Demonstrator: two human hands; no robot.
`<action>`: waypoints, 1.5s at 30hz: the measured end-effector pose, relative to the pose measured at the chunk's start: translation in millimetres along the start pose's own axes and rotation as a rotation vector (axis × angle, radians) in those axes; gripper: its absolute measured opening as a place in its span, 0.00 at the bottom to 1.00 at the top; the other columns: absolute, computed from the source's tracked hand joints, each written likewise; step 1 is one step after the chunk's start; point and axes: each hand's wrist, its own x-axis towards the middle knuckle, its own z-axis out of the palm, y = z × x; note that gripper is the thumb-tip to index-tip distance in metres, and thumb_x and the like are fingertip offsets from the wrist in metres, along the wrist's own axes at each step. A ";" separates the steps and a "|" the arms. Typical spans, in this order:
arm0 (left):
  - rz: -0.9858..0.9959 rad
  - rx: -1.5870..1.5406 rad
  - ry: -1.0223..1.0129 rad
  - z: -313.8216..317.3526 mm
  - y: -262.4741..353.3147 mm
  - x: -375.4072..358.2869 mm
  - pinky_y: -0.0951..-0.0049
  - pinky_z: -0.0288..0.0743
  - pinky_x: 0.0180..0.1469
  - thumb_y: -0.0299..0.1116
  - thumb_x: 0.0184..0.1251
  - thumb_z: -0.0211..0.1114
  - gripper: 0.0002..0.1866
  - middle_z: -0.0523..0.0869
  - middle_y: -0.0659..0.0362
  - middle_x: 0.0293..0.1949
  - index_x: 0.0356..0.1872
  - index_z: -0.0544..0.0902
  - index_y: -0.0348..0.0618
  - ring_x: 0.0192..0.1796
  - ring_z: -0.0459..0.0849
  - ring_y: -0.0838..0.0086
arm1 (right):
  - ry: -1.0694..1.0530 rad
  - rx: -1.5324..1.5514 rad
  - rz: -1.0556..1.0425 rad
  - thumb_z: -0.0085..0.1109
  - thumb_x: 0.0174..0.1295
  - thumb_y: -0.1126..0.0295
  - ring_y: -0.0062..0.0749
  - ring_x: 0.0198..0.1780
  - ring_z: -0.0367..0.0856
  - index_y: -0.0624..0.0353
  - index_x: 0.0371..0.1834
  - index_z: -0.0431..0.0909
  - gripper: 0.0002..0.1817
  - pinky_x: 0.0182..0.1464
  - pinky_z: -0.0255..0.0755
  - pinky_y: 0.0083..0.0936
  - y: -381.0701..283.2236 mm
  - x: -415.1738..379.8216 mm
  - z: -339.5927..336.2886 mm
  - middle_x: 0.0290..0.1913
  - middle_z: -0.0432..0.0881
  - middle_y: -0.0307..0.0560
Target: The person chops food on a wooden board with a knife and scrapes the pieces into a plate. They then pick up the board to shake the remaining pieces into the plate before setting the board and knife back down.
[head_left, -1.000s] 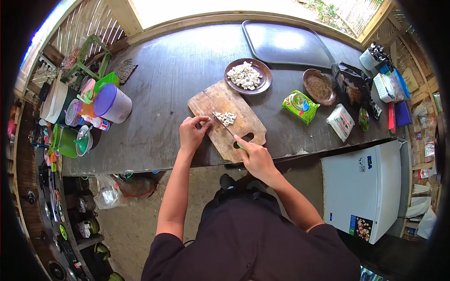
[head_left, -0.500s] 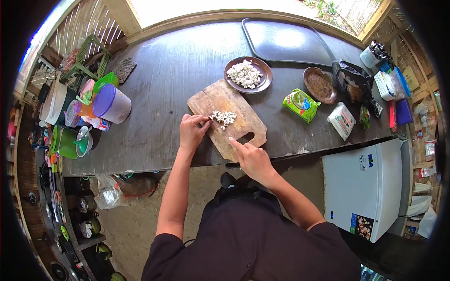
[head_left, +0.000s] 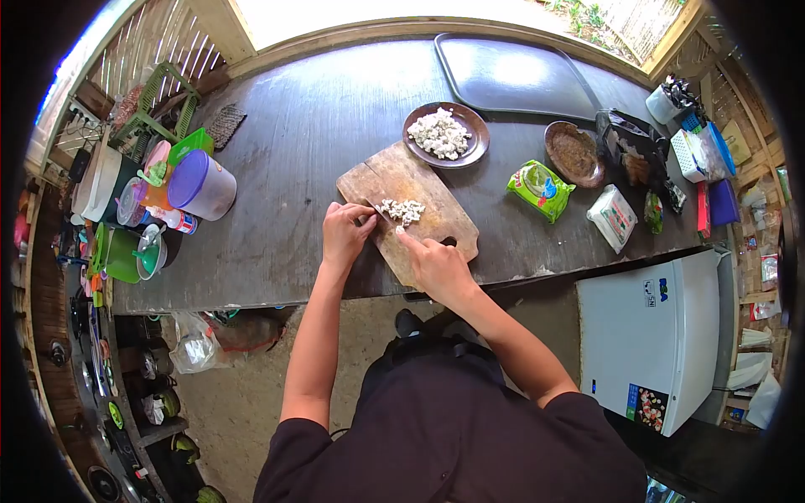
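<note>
A wooden cutting board (head_left: 432,193) with a handle hole lies slanted at the table's near edge. On it sits a small heap of chopped white food pieces (head_left: 404,211). At the board's left edge is my left hand (head_left: 345,235), thumb and fingers pinched around something thin and dark beside the heap; its kind cannot be made out. My right hand (head_left: 438,264) rests over the near part of the board, index finger stretched toward the heap, the other fingers partly hidden. Just beyond the board, a brown plate (head_left: 475,151) carries more white crumbly pieces.
Right of the board lie a green packet (head_left: 539,191), a white pack (head_left: 612,218), a brown oval dish (head_left: 574,155) and a black plastic bag (head_left: 631,142). A black tray (head_left: 520,77) is at the back. Tubs (head_left: 201,186) crowd the left; a white freezer (head_left: 646,335) stands below right.
My right hand has moved left and slightly away from me, bringing its index fingertip closer to the white pieces and my left fingers. My left hand has barely moved.
</note>
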 end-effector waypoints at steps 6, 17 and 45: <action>-0.003 0.062 0.023 -0.5 6.4 -2.4 0.64 0.78 0.50 0.37 0.59 0.78 0.08 0.94 0.61 0.38 0.37 0.95 0.47 0.40 0.83 0.63 | 0.020 -0.008 -0.024 0.55 0.71 0.70 0.57 0.34 0.91 0.48 0.76 0.76 0.29 0.40 0.86 0.49 3.9 -1.2 2.4 0.40 0.88 0.61; -0.077 0.045 0.031 -0.9 11.2 -7.0 0.62 0.77 0.48 0.41 0.61 0.78 0.08 0.93 0.62 0.35 0.36 0.96 0.51 0.39 0.83 0.63 | 0.002 0.021 -0.013 0.58 0.72 0.67 0.56 0.34 0.89 0.49 0.74 0.77 0.26 0.40 0.85 0.48 13.4 -26.8 -14.5 0.37 0.86 0.59; -0.117 0.020 -0.042 -5.4 7.8 -2.8 0.62 0.82 0.52 0.38 0.62 0.77 0.10 0.93 0.58 0.40 0.41 0.95 0.46 0.46 0.89 0.59 | 0.014 -0.015 -0.042 0.54 0.73 0.68 0.55 0.35 0.91 0.44 0.76 0.77 0.27 0.39 0.85 0.47 7.9 -2.3 -1.1 0.38 0.87 0.57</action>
